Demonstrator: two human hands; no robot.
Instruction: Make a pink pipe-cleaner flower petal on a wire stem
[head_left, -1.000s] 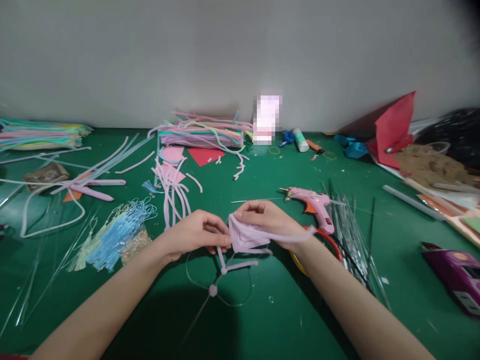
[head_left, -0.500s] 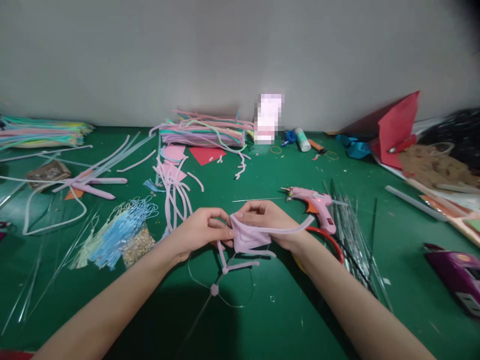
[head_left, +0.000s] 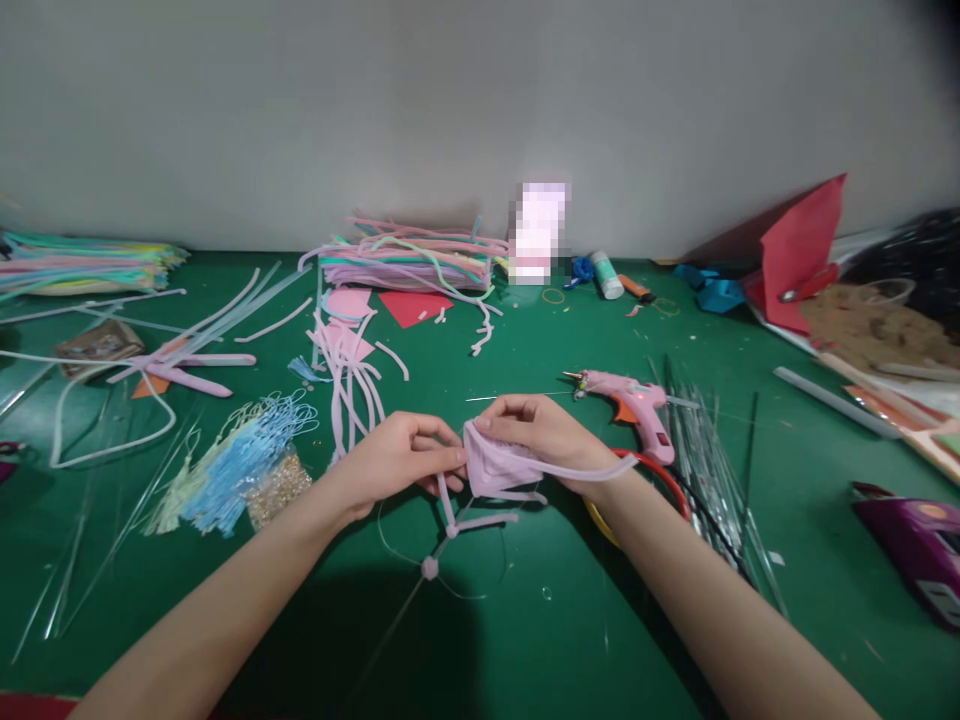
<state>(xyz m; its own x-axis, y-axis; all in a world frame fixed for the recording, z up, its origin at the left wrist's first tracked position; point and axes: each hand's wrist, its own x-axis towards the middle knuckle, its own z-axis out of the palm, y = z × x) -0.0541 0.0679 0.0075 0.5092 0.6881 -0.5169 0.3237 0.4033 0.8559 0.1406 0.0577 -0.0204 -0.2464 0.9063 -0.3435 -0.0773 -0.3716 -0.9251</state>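
A pale pink square (head_left: pixel 491 477) coiled from pipe cleaner is held up at the middle of the table. My right hand (head_left: pixel 541 435) grips its top edge, thumb over the front, and a loose pipe cleaner end (head_left: pixel 592 470) trails rightward across the wrist. At the square's left edge, the thumb and fingers of my left hand (head_left: pixel 401 460) are pinched together; part of the fingertips is hidden. Below hangs a forked pink pipe cleaner piece (head_left: pixel 452 528) with a small round knob (head_left: pixel 429 568) and thin clear line near it.
A pink glue gun (head_left: pixel 630 400) lies right of my hands, beside clear rods (head_left: pixel 705 460) and red-handled scissors (head_left: pixel 667 480). Blue tassels (head_left: pixel 244 475) and a bag of gold beads (head_left: pixel 277 487) lie left. Pipe cleaner bundles (head_left: pixel 412 265) sit against the wall.
Both hands stay around the pink square, which has tilted slightly. Its loose end has shifted a little right and down. The view has moved slightly.
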